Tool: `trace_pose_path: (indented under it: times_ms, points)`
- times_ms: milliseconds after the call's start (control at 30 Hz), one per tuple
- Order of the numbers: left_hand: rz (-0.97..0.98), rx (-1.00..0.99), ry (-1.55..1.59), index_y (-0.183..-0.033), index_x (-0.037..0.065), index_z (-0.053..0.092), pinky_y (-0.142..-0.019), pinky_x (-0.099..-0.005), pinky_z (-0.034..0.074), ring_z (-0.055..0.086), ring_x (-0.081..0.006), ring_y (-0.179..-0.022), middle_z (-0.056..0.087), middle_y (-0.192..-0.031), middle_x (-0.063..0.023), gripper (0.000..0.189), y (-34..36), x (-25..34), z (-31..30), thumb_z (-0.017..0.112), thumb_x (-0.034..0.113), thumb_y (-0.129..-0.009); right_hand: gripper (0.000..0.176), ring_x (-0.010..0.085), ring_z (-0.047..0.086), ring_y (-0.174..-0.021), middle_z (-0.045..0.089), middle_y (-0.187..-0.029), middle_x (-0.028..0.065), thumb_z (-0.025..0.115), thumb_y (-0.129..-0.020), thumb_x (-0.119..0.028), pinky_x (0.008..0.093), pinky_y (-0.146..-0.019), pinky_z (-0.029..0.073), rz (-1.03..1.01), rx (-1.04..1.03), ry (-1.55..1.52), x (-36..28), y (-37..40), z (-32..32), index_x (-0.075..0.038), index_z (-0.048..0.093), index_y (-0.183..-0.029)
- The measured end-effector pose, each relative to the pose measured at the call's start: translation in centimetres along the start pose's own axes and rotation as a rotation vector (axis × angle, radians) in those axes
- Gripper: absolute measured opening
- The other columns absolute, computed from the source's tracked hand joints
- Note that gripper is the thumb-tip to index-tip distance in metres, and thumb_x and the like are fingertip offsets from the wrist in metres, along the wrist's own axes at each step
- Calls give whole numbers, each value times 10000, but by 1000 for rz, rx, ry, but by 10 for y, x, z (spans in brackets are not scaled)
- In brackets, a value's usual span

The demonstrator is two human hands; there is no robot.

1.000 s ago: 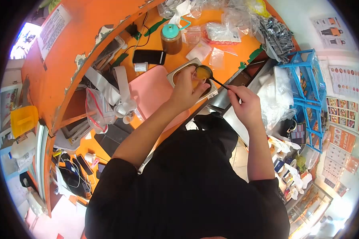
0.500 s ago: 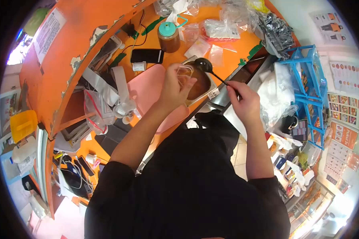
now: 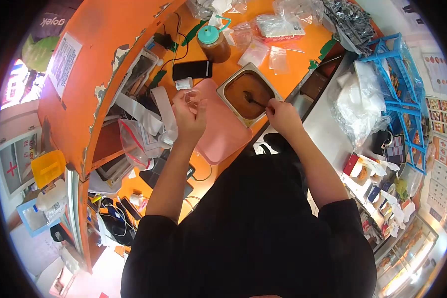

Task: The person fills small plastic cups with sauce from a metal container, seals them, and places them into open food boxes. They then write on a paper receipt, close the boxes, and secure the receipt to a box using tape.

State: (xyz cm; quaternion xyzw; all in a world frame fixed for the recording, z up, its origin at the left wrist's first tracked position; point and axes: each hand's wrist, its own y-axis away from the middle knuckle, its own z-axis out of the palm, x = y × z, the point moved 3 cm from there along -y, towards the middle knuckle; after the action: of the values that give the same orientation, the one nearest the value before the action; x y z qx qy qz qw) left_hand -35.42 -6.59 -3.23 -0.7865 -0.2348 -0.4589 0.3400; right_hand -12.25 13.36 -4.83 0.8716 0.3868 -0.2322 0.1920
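An orange tabletop with worn edges and green patches (image 3: pixel 298 54) carries the things; a pale pink rectangular tray with rounded corners (image 3: pixel 221 136) lies on it, and a rectangular silver metal pan holding brown liquid (image 3: pixel 233 111) sits at the tray's edge, though whether it overlaps the tray is unclear; a black rectangular phone (image 3: pixel 192 70) lies near a small white printed label roll (image 3: pixel 184 83); a clear jar with a turquoise lid and brown contents (image 3: pixel 216 51) stands upright beside the phone; flat clear plastic packets (image 3: pixel 278 60) lie farther right, near a red-and-white plastic-wrapped package (image 3: pixel 283 31)
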Motion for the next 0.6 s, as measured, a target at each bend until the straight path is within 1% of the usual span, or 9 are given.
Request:
trace_pose_path:
  times_ms: [67,100,167,200,233,267,333,400,600]
  points:
    - [-94,13,37,-1346,-6,424,-982,-358,500,586,-222,-1150,589,-1217,-139,428,6,0,-1,666,70,-1001,153,400,731,-831,744,-879,210,672,-951,-188,485,-753,586,28,-21,-133,3,0,0,-53,713,-1009]
    - [-92,14,36,-1346,-6,424,-982,-358,500,586,-222,-1150,589,-1217,-139,428,8,0,0,666,70,-1001,166,354,738,-808,746,-855,196,690,-939,-189,454,-745,584,108,-43,-222,6,1,-2,-56,730,-1030]
    - [-82,7,29,-1348,-3,427,-963,-347,508,586,-221,-1145,579,-1220,-135,442,12,2,4,683,76,-996,185,308,745,-786,749,-830,182,707,-926,-190,422,-737,581,186,-65,-311,14,3,-1,-59,747,-1050]
    - [-82,9,29,-1348,-3,427,-963,-347,508,586,-221,-1145,579,-1220,-135,442,14,3,7,683,76,-996,199,245,727,-760,748,-819,145,716,-930,-193,388,-710,567,227,-97,-406,22,4,5,-56,751,-1070]
    - [-66,-1,24,-1356,-23,423,-940,-355,523,612,-233,-1094,584,-1208,-153,509,16,5,10,729,145,-986,214,182,709,-734,747,-808,109,725,-935,-197,353,-683,552,267,-128,-499,29,5,8,-53,755,-1090]
    - [-52,-10,19,-1365,-44,419,-917,-364,539,638,-245,-1042,590,-1196,-171,587,18,6,13,775,214,-976,214,182,709,-734,747,-808,109,725,-935,-197,353,-683,552,263,-131,-496,29,6,6,-53,755,-1090]
    - [-53,-34,22,-1352,-44,430,-905,-361,537,635,-244,-1033,590,-1184,-172,583,23,0,23,786,210,-966,189,97,658,-722,742,-824,45,739,-958,-184,285,-632,509,347,-141,-707,30,13,6,-30,746,-1067]
    - [-55,-55,25,-1339,-43,441,-892,-358,535,632,-243,-1024,590,-1172,-173,580,26,-6,33,798,206,-956,183,82,645,-721,739,-838,34,736,-972,-180,264,-620,491,347,-131,-770,29,16,2,-23,740,-1066]
    - [-252,-163,190,-1310,-45,465,-883,-405,524,624,-290,-1025,592,-1157,-194,571,28,-4,71,817,193,-929,147,57,625,-719,729,-849,14,714,-1011,-151,229,-607,472,309,-92,-877,7,23,-35,-17,725,-1070]
